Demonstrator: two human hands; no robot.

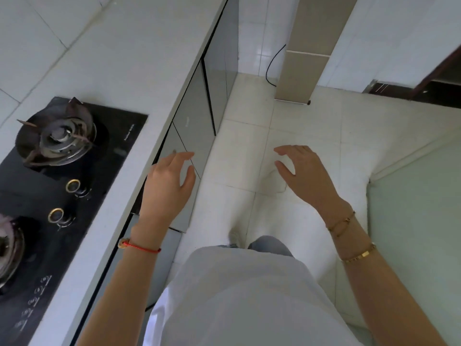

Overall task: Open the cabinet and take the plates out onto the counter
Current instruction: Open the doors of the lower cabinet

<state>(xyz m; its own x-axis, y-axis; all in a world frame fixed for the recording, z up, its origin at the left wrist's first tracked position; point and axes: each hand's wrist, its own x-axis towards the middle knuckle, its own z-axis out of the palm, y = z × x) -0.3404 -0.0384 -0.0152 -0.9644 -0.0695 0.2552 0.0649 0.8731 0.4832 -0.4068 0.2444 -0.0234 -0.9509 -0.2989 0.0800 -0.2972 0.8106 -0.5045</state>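
Observation:
Grey glossy cabinet doors (197,121) run under the white counter (129,61) along my left side, and they look closed. My left hand (169,188) hovers in front of the nearest door, just below the counter edge, fingers apart and holding nothing. Out over the floor to the right, my right hand (304,176) is also spread and empty. No plates are visible.
A black glass gas hob (74,176) with two burners and brass knobs is set into the counter at the left. White floor tiles (311,136) stretch ahead. A beige pillar (304,66) with a black cable stands at the far end, and a frosted glass panel (419,221) is at my right.

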